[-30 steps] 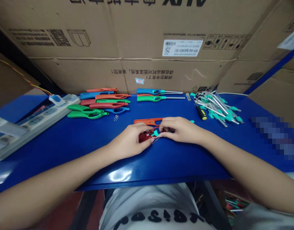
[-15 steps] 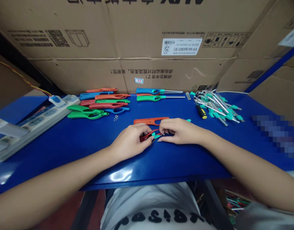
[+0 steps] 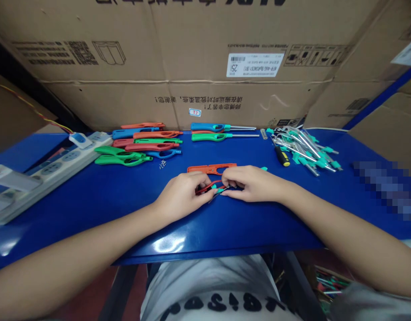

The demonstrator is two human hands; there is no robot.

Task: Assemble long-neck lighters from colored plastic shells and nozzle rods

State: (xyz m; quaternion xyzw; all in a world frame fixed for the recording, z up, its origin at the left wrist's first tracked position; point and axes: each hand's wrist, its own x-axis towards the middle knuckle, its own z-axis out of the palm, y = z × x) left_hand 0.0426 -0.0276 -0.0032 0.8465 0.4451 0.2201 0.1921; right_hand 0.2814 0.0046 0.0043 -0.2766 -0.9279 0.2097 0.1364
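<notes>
My left hand (image 3: 181, 195) is closed around a red half shell of a long-nosed lighter (image 3: 201, 189), holding it just above the table. Inside the shell sits a teal trigger (image 3: 218, 191), partly covered by my left thumb. My right hand (image 3: 247, 183) pinches a thin silvery piece (image 3: 225, 189) at the front end of the shell; its full shape is hidden by the fingers. Directly behind both hands lies an orange half shell (image 3: 205, 169), its inner side up. A teal tip (image 3: 263, 169) shows beyond my right hand.
Several coloured shells (image 3: 151, 146) lie back left, near small screws (image 3: 162, 164) and a white power strip (image 3: 58, 171). Lighters with metal tubes (image 3: 222, 136) lie at the back. Right of them are a screwdriver (image 3: 282, 157) and a pile of tube assemblies (image 3: 309, 149). Cardboard (image 3: 198, 62) walls the rear.
The red shell and the teal trigger have tilted slightly in my hands, and less of the trigger shows. Both hands stay in nearly the same place.
</notes>
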